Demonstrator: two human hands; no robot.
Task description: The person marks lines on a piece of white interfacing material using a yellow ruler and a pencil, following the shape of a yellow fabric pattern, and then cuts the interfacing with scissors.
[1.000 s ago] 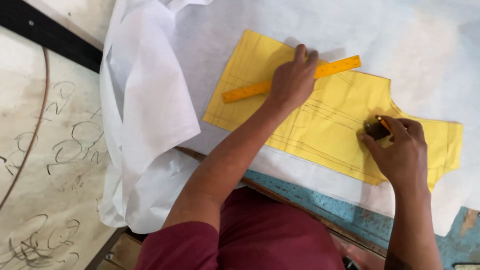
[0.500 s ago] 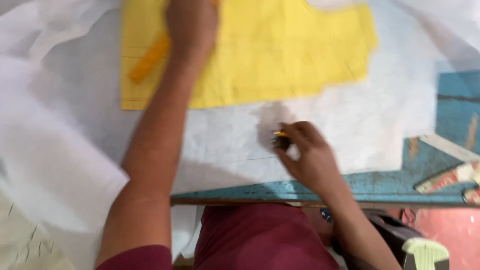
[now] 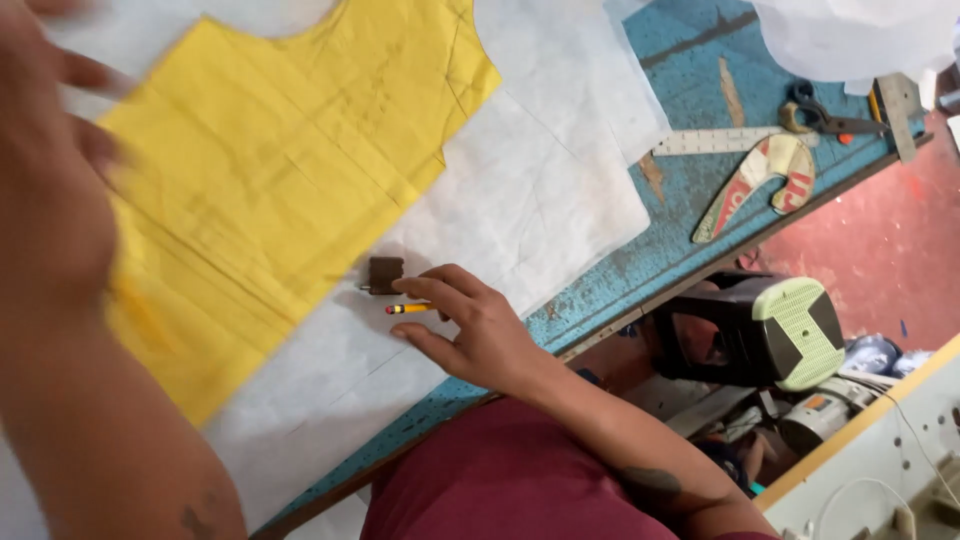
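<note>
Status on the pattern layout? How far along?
Done: yellow pattern lies flat on the white sheet. In hand: right hand holds a pencil beside a small dark block; left hand is on the pattern, blurred. Left: scissors lie unused; no cuts visible.

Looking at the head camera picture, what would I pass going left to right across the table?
Left hand → yellow pattern piece → small dark block → right hand holding a pencil → curved ruler → scissors.
</note>
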